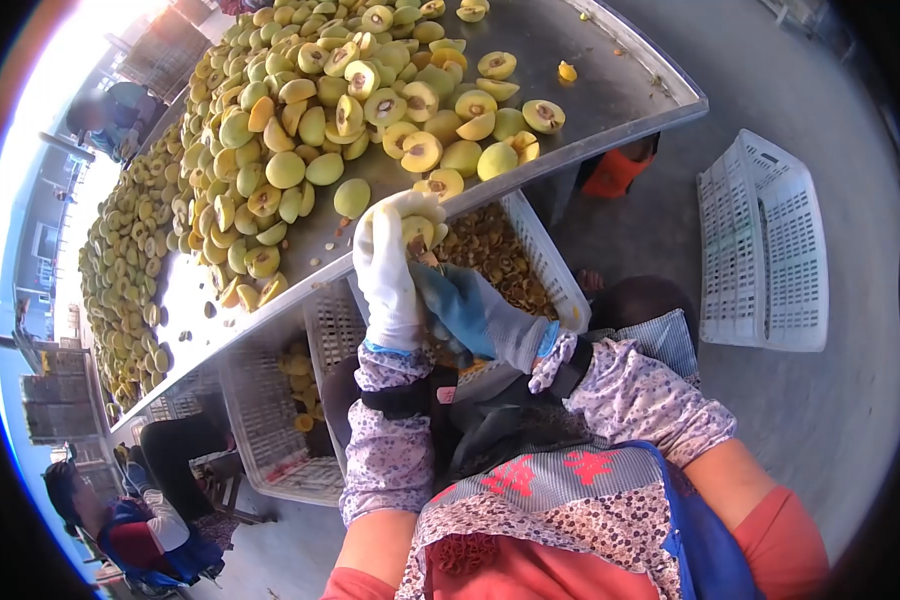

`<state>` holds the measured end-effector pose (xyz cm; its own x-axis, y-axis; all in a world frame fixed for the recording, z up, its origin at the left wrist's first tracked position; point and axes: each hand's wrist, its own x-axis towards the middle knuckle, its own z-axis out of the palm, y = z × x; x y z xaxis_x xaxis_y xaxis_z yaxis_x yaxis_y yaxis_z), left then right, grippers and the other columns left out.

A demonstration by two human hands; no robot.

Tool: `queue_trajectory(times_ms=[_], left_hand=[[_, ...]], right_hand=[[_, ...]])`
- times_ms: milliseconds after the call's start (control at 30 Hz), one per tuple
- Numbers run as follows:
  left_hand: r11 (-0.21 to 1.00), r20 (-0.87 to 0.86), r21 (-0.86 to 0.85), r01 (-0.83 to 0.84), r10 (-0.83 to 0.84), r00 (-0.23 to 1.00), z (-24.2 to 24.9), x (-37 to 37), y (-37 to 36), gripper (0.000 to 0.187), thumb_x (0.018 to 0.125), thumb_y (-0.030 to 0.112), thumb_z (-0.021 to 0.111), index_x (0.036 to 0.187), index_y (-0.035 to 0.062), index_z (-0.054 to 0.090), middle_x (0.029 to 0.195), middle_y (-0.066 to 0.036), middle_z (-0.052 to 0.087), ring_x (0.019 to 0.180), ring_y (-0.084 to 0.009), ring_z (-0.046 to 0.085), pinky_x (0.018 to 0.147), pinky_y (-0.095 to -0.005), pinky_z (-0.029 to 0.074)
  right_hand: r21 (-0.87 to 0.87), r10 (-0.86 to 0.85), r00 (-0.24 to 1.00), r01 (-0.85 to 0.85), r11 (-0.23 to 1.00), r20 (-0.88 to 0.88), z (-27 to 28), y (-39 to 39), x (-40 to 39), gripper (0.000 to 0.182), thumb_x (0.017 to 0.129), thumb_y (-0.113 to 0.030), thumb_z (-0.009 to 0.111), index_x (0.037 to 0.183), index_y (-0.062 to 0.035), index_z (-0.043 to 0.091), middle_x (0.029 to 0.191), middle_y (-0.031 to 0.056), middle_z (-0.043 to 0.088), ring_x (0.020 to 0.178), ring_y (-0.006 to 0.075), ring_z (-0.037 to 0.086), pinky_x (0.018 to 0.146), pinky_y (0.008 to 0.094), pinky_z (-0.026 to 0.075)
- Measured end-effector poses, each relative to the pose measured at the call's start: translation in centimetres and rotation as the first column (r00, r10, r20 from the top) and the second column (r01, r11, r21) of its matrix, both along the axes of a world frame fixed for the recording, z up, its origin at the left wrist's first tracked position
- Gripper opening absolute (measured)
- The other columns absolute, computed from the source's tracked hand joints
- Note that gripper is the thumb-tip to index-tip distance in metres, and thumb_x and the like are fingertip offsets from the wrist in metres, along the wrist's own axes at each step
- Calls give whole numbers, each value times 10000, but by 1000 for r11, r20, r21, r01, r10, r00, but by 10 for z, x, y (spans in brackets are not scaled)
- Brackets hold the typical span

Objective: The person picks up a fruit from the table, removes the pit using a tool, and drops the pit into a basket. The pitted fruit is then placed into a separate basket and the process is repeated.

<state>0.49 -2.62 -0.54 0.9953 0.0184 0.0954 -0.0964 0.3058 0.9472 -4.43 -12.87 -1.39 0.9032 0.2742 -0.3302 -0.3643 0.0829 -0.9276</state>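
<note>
My left hand (390, 265), in a white glove, is closed around a halved yellow-green stone fruit, a peach half by its look (417, 233), just off the table's near edge. Its cut side faces my right hand (480, 310), which wears a blue-and-grey glove. The right fingers are curled up close under the fruit; a small brownish bit shows at their tips, and whatever they grip is hidden. Beyond my hands, a big heap of peach halves (285, 170), some with brown stones showing, covers much of the metal table (610, 75).
Below my hands stands a white crate (550, 260) full of brown-yellow pieces. Another crate (270, 430) under the table holds some fruit. A white crate (765, 245) stands on the floor at right. One person (150, 530) sits at lower left, another (120, 115) across the table.
</note>
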Motion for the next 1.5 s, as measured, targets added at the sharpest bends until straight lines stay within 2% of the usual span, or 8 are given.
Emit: queue_trajectory(times_ms=[267, 500, 667, 767, 933, 1100, 1400, 1500], left_hand=[[914, -121, 279, 294, -270, 955, 14, 7, 31, 496, 1011, 341, 442, 788, -32, 681, 751, -113, 693, 602, -145, 596, 557, -260, 480], [905, -21, -339, 256, -279, 960, 4, 1, 19, 352, 1032, 345, 408, 814, 101, 537, 728, -101, 584, 591, -234, 547, 503, -352, 441], [912, -162, -408, -36, -33, 986, 6, 6, 57, 275, 994, 381, 505, 923, 120, 559, 912, -68, 628, 792, -211, 603, 598, -299, 504], [898, -88, 49, -436, 439, 894, 28, -10, 106, 262, 965, 297, 576, 985, 42, 637, 946, -127, 682, 778, -256, 655, 640, -317, 543], [-69, 439, 854, -516, 628, 642, 16, -9, 171, 289, 846, 251, 700, 1006, 10, 698, 946, -155, 698, 843, -309, 645, 814, -417, 514], [252, 437, 844, -473, 189, 880, 19, 45, 103, 371, 831, 265, 699, 1125, 40, 678, 1197, -192, 643, 1118, -323, 605, 983, -403, 469], [46, -87, 995, 85, 52, 995, -11, 109, 61, 506, 813, 336, 688, 1269, 145, 579, 1234, -156, 612, 1207, -327, 565, 1037, -417, 451], [324, 266, 905, -276, 76, 961, -32, 108, 71, 357, 821, 272, 695, 1144, 124, 656, 1074, -139, 683, 987, -317, 667, 865, -404, 534]], right_hand=[[-42, 323, 919, -340, 939, -228, 19, -15, 5, 656, 949, -679, 432, 816, -50, 564, 592, 16, 499, 460, 137, 503, 411, 297, 422], [440, 510, 803, -354, 825, -309, 17, -17, 0, 586, 962, -636, 477, 790, -80, 540, 534, -20, 416, 370, 104, 367, 348, 270, 329], [-469, 301, 894, -120, 875, 331, -37, 1, -8, 519, 968, -545, 517, 1002, -47, 660, 818, 186, 703, 747, 365, 699, 675, 458, 543], [-671, 355, 931, -210, 711, 85, -22, -12, -8, 437, 959, -448, 558, 1121, -55, 658, 991, 241, 695, 959, 421, 670, 838, 491, 532], [-723, 174, 909, 173, 669, 378, -33, -3, -5, 331, 912, -381, 627, 971, -55, 644, 810, 223, 694, 798, 424, 687, 694, 527, 542], [-793, 190, 859, 325, 514, 475, -39, -7, 4, 291, 938, -363, 605, 965, -73, 618, 669, 197, 664, 639, 393, 683, 533, 510, 526], [-830, 292, 862, 228, 509, 415, -33, -20, 5, 270, 939, -299, 608, 1044, -51, 625, 777, 226, 675, 761, 430, 673, 656, 504, 529], [-796, 244, 840, 306, 522, 484, -14, -13, 8, 256, 935, -299, 623, 1011, -55, 640, 736, 221, 664, 725, 405, 679, 630, 478, 530]])
